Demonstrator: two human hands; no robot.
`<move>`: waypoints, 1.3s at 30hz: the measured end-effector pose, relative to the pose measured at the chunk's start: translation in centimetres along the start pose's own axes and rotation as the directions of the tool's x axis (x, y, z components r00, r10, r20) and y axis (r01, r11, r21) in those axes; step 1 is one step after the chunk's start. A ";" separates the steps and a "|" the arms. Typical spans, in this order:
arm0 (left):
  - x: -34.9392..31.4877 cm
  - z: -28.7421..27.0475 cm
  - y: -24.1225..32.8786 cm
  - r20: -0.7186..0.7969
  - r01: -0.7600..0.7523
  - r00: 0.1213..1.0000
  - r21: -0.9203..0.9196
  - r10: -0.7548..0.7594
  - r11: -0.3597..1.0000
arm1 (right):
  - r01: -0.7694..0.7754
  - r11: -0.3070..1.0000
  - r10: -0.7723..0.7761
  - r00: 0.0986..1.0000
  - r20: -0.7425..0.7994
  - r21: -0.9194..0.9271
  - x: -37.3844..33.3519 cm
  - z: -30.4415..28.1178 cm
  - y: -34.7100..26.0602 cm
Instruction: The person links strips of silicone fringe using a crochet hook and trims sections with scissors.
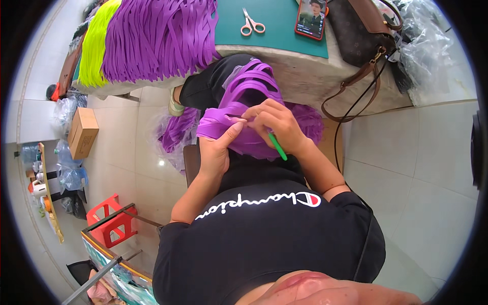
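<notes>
Across my lap lies a bunch of purple straps (pixel 252 87), flat and looped, looking like rubber or plastic. My left hand (pixel 217 150) is closed on the gathered strap ends, its thumb lying along the top. Close beside it, my right hand (pixel 278 123) is closed with the fingertips pinched at the same straps. A slim green handle (pixel 278 147) sticks out below the right palm, held by that hand. The tool's working end is hidden by my fingers and the straps, so I cannot tell its kind.
On the table ahead are purple strips (pixel 158 40), yellow-green strips (pixel 98 48), pink-handled scissors (pixel 252 24) on a green mat (pixel 277 30), a phone (pixel 311 19) and a brown bag (pixel 356 35) with a hanging strap. A cardboard box (pixel 84 133) and red stool (pixel 114 221) stand left.
</notes>
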State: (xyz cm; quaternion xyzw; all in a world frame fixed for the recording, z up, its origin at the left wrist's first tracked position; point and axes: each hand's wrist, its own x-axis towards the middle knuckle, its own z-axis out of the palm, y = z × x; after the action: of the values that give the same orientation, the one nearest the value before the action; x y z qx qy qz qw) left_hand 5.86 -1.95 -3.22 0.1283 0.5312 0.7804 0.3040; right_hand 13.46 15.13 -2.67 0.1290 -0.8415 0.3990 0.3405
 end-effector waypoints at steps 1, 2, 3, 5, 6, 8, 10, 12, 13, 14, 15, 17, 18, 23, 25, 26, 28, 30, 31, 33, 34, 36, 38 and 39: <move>-0.1 -0.1 -0.2 0.004 0.002 1.000 -0.001 -0.002 1.000 | -0.002 1.000 0.002 1.000 -0.001 -0.004 -0.2 0.1 0.1; -0.1 -0.2 -0.2 0.015 -0.017 1.000 -0.004 0.017 1.000 | 0.001 0.999 -0.001 1.000 -0.009 0.037 -0.4 0.3 0.2; -0.1 -0.2 -0.3 0.025 -0.036 0.999 -0.006 0.036 0.999 | 0.004 0.997 -0.003 1.000 -0.017 0.079 -0.6 0.3 0.2; 0.2 -0.1 0.2 -0.022 0.020 0.999 -0.171 -0.024 0.985 | -0.131 0.955 0.159 0.983 -0.088 0.266 -1.5 -0.8 0.1; 0.2 -0.2 0.4 -0.071 0.060 0.994 -0.331 -0.088 0.942 | -0.235 0.856 0.322 0.939 -0.119 0.460 -1.9 -1.5 0.0; 0.3 -0.6 0.2 -0.115 0.023 0.991 -0.329 -0.065 0.944 | -0.206 0.651 0.445 0.883 -0.147 0.731 -2.9 -4.0 0.2; 0.6 -1.0 -0.3 -0.161 -0.004 0.986 -0.311 -0.048 0.950 | -0.073 0.608 0.414 0.879 -0.236 0.790 -5.0 -7.2 1.7; 0.8 -1.7 -0.8 -0.104 -0.007 0.994 -0.318 -0.027 0.948 | 0.062 0.576 0.471 0.789 -0.393 0.815 -6.5 -10.8 1.8; 0.8 -1.7 -0.8 -0.047 -0.013 0.999 -0.321 -0.002 0.947 | 0.060 0.580 0.473 0.787 -0.396 0.812 -7.2 -12.3 1.7; 0.8 -1.5 -0.8 -0.047 -0.010 0.999 -0.321 -0.005 0.947 | 0.079 0.610 0.501 0.732 -0.460 0.789 -7.4 -13.5 1.6; 0.7 -1.3 -0.7 -0.043 -0.004 0.999 -0.318 -0.010 0.948 | 0.094 0.639 0.525 0.672 -0.522 0.763 -7.7 -14.2 1.6; 0.8 -0.4 -0.5 -0.032 0.008 0.999 -0.314 -0.019 0.949 | -0.211 0.770 0.531 0.736 -0.421 0.602 -7.5 -13.3 0.7; 0.7 0.3 -0.3 -0.048 -0.007 0.999 -0.291 -0.008 0.957 | -0.356 0.787 0.558 0.759 -0.336 0.503 -6.6 -11.8 -0.2; 0.0 0.6 -0.2 0.007 -0.103 0.994 -0.169 0.106 0.980 | -0.360 0.848 0.426 0.900 -0.096 0.389 -2.7 -3.2 -1.0; -0.1 1.0 0.1 -0.007 -0.124 0.992 -0.144 0.124 0.982 | -0.270 0.950 0.285 0.955 -0.078 0.160 -1.8 -1.2 -1.3; -0.2 0.8 0.1 -0.008 -0.124 0.992 -0.139 0.124 0.982 | -0.269 0.949 0.285 0.955 -0.080 0.164 -1.9 -1.0 -1.1; -0.3 0.4 0.1 0.044 -0.090 0.994 -0.171 0.099 0.981 | -0.396 0.866 0.429 0.902 -0.047 0.305 -2.6 -0.7 -0.2; 0.0 0.1 -0.3 -0.007 -0.118 0.993 -0.161 0.118 0.980 | -0.433 0.747 0.538 0.839 -0.078 0.504 -3.4 -1.7 1.2; 0.0 0.1 -0.5 -0.054 -0.145 0.989 -0.151 0.138 0.978 | -0.429 0.597 0.644 0.760 -0.085 0.678 -3.9 -2.6 1.8; 0.0 -0.4 -0.4 -0.054 -0.134 0.990 -0.153 0.127 0.979 | -0.488 0.708 0.650 0.733 -0.201 0.510 -5.1 -4.9 3.1; 0.0 -0.8 -0.3 -0.054 -0.127 0.991 -0.151 0.120 0.980 | -0.524 0.697 0.695 0.662 -0.281 0.490 -6.3 -6.8 4.2; 0.2 -1.4 -0.4 -0.076 -0.105 0.993 -0.177 0.093 0.979 | -0.477 0.709 0.705 0.513 -0.490 0.520 -9.3 -11.3 6.6; 0.3 -1.8 -0.9 -0.140 -0.108 0.986 -0.164 0.085 0.981 | -0.374 0.763 0.642 0.347 -0.684 0.527 -12.4 -16.3 8.2; 0.5 -1.6 -0.7 -0.127 -0.099 0.989 -0.171 0.077 0.980 | -0.368 0.791 0.592 0.257 -0.764 0.489 -13.7 -18.5 8.1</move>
State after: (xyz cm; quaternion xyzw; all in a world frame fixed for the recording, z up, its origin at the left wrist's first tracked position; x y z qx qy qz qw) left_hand 4.84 -2.68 -4.53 0.0772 0.4709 0.8434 0.2469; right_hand 28.25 33.66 -8.38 -0.3303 -0.4786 0.5747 0.5759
